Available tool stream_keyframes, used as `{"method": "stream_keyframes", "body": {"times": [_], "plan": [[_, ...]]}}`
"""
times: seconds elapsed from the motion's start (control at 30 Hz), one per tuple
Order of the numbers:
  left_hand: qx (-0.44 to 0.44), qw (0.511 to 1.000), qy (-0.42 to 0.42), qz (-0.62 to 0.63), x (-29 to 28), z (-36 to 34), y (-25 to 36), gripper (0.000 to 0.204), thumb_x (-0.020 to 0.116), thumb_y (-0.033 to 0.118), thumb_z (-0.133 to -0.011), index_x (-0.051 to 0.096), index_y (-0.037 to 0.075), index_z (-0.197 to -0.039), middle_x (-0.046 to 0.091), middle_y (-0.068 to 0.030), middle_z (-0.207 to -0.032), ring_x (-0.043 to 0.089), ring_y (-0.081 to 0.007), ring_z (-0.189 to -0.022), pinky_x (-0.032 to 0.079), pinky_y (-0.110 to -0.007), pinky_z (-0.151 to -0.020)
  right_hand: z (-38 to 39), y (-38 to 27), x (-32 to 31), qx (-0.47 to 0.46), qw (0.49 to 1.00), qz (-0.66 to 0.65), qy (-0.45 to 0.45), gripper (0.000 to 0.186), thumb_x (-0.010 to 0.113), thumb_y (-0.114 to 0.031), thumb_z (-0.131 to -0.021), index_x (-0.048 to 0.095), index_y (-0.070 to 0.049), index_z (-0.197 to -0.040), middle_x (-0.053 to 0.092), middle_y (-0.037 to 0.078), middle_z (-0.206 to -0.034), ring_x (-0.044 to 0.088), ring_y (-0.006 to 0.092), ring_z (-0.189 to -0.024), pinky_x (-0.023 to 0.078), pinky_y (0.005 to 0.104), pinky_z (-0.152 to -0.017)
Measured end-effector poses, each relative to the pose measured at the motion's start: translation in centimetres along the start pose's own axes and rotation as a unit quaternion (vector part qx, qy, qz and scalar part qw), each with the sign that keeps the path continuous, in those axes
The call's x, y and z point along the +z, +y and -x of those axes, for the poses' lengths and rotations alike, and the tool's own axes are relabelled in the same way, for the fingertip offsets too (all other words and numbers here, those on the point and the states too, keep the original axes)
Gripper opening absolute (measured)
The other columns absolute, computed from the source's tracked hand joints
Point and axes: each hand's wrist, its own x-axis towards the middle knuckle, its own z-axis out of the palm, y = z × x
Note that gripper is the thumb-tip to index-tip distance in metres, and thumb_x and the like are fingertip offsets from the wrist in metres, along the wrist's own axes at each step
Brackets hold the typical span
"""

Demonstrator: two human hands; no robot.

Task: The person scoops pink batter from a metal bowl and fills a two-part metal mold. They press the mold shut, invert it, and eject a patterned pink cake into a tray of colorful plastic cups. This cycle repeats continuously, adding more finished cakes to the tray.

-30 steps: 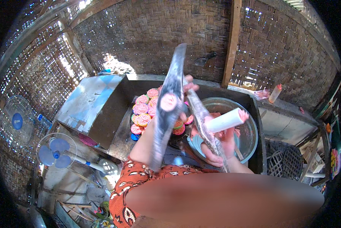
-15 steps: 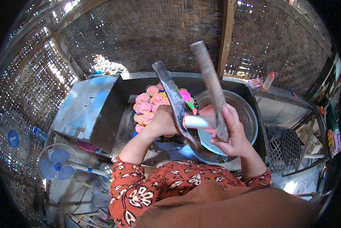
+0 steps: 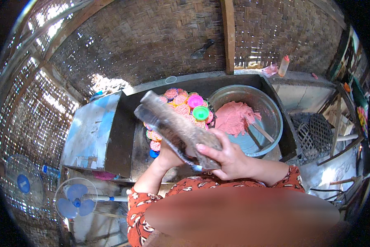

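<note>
A two-part wooden dough press is in both my hands above the front of the dark tray [image 3: 131, 160]. My right hand [image 3: 232, 158] is wrapped round the near end of its upper wooden handle [image 3: 185, 129], thumb on top. Under it lies the lower, darker wooden bar [image 3: 145, 117], with my left hand [image 3: 170, 155] closed round the press below; its fingers are mostly hidden. The two bars lie almost against each other, slanting to the far left. Behind them is a heap of pink, noodle-like swirls [image 3: 181, 109] in small coloured cups.
A large basin [image 3: 279, 119] with pink dough [image 3: 234, 117] and a wooden stick [image 3: 263, 132] stands right of the heap. On the left is a blue-and-white box [image 3: 90, 131], with a fan [image 3: 75, 201] below it. A bottle [image 3: 283, 66] stands on the back-right ledge.
The upper handle and its white plunger have come down to the lower bar, and the bars now nearly meet. Both hands have drawn together, nearer my body. The view has shifted slightly.
</note>
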Motion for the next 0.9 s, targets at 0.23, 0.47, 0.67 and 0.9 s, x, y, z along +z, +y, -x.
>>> {"method": "stream_keyframes", "body": {"times": [0.23, 0.47, 0.67, 0.9], "plan": [[-0.085, 0.986, 0.134, -0.054, -2.0, 5.5, -6.2, 0.055, 0.070, 0.031, -0.069, 0.050, 0.006, -0.114, 0.056, -0.0115, -0.107, 0.053, -0.0238, -0.100, 0.040, -0.038, -0.090, -5.1, 3.1, 2.1, -0.073, 0.979, -0.169, -0.092, 0.097, 0.072, -0.049, -0.063, 0.021, -0.013, -0.137, 0.021, 0.025, -0.132, 0.040, 0.0401, -0.115, 0.046, 0.0405, -0.084], [-0.264, 0.680, 0.047, 0.683, -14.9, 12.0, -10.5, 0.048, 0.040, 0.037, -0.089, 0.044, 0.000, -0.120, 0.059, -0.0159, -0.101, 0.051, -0.0300, -0.099, 0.038, -0.050, -0.089, -4.3, 21.8, 3.6, 0.297, 0.951, -0.025, 0.087, 0.059, 0.055, -0.038, -0.082, 0.038, -0.008, -0.131, 0.054, 0.018, -0.102, 0.053, 0.0233, -0.087, 0.044, 0.0345, -0.079], [-0.303, 0.808, 0.038, 0.504, -19.4, 16.5, -10.5, 0.052, 0.020, 0.035, -0.095, 0.050, -0.005, -0.109, 0.062, -0.0162, -0.080, 0.055, -0.0320, -0.078, 0.041, -0.045, -0.083, -1.0, 28.4, 8.3, 0.578, 0.785, -0.214, -0.066, 0.032, 0.051, -0.034, -0.087, 0.061, -0.006, -0.099, 0.056, 0.005, -0.068, 0.049, 0.0128, -0.052, 0.038, 0.0261, -0.044], [-0.060, 0.922, 0.115, 0.364, -14.7, 13.2, -10.5, 0.062, 0.049, 0.038, -0.084, 0.036, -0.008, -0.123, 0.055, -0.0150, -0.065, 0.054, -0.0273, -0.068, 0.045, -0.039, -0.070, 0.2, 29.9, 9.9, 0.533, 0.760, -0.369, -0.039, 0.021, 0.052, -0.025, -0.088, 0.058, -0.007, -0.081, 0.052, -0.002, -0.057, 0.044, 0.0063, -0.043, 0.032, 0.0201, -0.038]]}}
